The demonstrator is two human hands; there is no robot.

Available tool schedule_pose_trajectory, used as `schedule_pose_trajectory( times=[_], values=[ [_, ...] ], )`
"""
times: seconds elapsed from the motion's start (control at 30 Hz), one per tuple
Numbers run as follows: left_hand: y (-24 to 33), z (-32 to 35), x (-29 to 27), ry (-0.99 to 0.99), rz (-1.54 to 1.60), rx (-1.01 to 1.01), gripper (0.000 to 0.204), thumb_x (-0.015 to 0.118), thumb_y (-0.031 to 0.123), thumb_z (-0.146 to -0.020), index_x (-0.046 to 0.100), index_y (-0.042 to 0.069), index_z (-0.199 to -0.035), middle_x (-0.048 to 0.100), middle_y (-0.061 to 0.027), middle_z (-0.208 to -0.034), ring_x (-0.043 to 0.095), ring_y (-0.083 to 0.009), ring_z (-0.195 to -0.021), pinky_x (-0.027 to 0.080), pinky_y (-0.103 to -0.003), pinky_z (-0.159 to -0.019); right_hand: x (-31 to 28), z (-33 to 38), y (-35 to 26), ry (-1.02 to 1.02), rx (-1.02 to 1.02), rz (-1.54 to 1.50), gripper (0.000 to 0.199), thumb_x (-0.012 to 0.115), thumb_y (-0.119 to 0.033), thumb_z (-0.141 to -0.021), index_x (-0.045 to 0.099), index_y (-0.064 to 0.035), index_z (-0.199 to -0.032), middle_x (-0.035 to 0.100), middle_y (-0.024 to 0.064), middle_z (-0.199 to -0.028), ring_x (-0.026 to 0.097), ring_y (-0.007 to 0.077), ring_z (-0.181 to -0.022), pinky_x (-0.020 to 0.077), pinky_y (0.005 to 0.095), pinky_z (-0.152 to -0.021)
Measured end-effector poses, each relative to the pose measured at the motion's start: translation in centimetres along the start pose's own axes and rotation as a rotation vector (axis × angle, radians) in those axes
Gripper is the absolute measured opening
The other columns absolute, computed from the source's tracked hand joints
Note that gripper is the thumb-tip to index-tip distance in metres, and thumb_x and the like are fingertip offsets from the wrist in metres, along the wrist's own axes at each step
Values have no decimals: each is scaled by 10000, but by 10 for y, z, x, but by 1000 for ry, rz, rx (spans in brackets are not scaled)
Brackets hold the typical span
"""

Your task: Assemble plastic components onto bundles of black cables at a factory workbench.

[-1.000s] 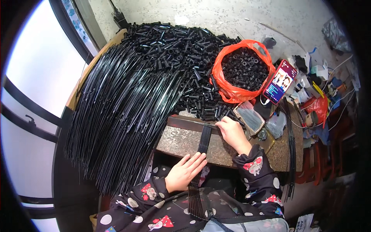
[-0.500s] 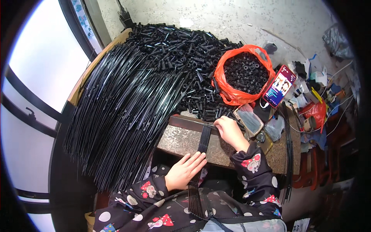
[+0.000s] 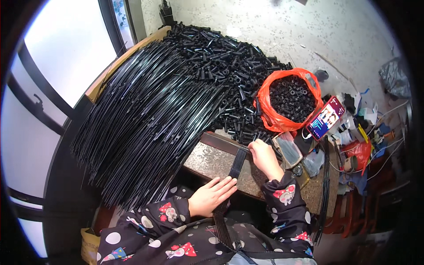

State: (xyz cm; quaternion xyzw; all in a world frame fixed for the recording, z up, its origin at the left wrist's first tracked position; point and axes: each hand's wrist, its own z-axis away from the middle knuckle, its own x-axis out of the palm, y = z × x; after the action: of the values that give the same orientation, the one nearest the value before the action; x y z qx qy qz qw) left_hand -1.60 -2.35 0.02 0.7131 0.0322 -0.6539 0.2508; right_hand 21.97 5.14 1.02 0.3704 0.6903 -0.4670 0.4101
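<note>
My left hand (image 3: 213, 196) lies flat with its fingers stretched out, pressing on a row of thin black rods (image 3: 238, 164) laid side by side. The row runs from the table's front part back over my lap. At the far ends of the row, my right hand (image 3: 264, 160) is closed in a pinch. A thin straight rod (image 3: 229, 142) lies across there and reaches its fingertips, which partly hide it. Beneath these ends is a dark brown bar (image 3: 216, 140) along the stone-patterned tabletop (image 3: 201, 158).
A large heap of long black rods (image 3: 137, 128) covers the left. Behind it lie many short black tubes (image 3: 216, 53). Right of them stand a red plastic bag (image 3: 269, 117) of small black rings, a lit phone (image 3: 326, 118), a clear box (image 3: 288, 149) and hanging black rods (image 3: 325, 190).
The whole view has shifted and tilted slightly. Both hands keep nearly the same place on the black rods, the left flat and the right pinched.
</note>
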Motion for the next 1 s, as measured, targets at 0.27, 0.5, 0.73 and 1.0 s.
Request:
schedule_pose_trajectory(
  times=[0.27,0.5,0.73,1.0],
  values=[
    [-2,1,2,6,66,-10,941,691,265,-561,259,0,-1353,210,-151,-1437,176,-261,-1347,198,-408,-1059,-33,20,25,142,-317,358,145,651,-110,-671,607,-68,-803,564,44,-781,524,238,-799,429,329,-658],
    [-3,2,-2,-10,46,6,950,688,297,-561,256,1,-1355,215,-148,-1435,168,-262,-1348,201,-415,-1059,-7,15,19,90,-203,55,167,557,-32,-751,621,-64,-902,567,93,-780,586,279,-704,468,343,-581],
    [-10,2,11,225,179,43,975,615,651,-616,369,-4,-1295,320,-182,-1374,278,-331,-1290,223,-457,-1043,-39,19,-19,-202,-116,-285,656,718,-131,-673,411,-10,-1240,439,153,-1220,384,281,-1194,326,366,-970],
    [-8,3,17,278,111,126,864,572,645,-665,449,6,-1233,332,-234,-1345,278,-379,-1274,269,-472,-1017,-65,118,-156,34,-39,-1184,333,414,-227,-942,554,71,-993,630,164,-844,624,227,-805,474,353,-823]
  ],
)
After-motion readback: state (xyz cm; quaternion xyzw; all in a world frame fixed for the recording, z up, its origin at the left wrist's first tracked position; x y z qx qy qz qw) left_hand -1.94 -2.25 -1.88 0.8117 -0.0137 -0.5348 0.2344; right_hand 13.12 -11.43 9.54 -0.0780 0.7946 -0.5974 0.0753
